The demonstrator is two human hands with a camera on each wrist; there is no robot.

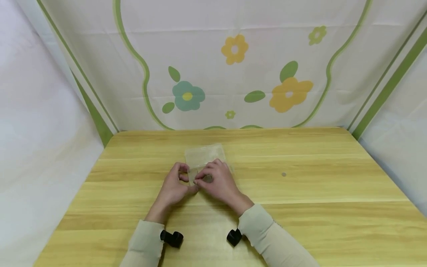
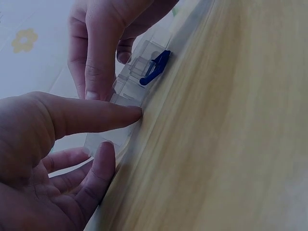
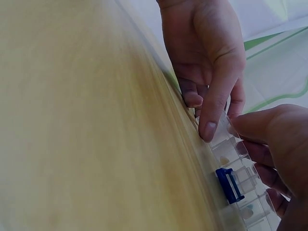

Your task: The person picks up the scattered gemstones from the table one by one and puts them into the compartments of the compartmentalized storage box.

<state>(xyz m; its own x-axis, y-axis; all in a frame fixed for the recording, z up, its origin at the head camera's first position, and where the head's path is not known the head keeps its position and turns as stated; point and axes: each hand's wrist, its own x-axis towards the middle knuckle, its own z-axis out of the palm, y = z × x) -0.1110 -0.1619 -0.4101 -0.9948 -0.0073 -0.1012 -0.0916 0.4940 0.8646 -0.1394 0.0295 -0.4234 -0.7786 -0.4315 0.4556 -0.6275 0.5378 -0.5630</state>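
A clear plastic compartment box (image 1: 192, 173) lies on the table with its transparent lid (image 1: 204, 154) raised toward the back. My left hand (image 1: 175, 188) holds the box's left end, thumb at the front and fingers round the side. Over the compartments, my right hand (image 1: 221, 181) has its thumb and forefinger close together at the left part of the box. Whether anything small sits between those fingertips is hidden. A blue latch (image 3: 230, 185) shows on the box's front. Small pale things lie inside some compartments, too blurred to name.
One small round greyish disc (image 1: 284, 174), coin-like, lies on the wooden table (image 1: 320, 222) to the right of the hands. A flower-printed cloth (image 1: 213, 74) hangs behind the table's far edge, with pale cloth at both sides.
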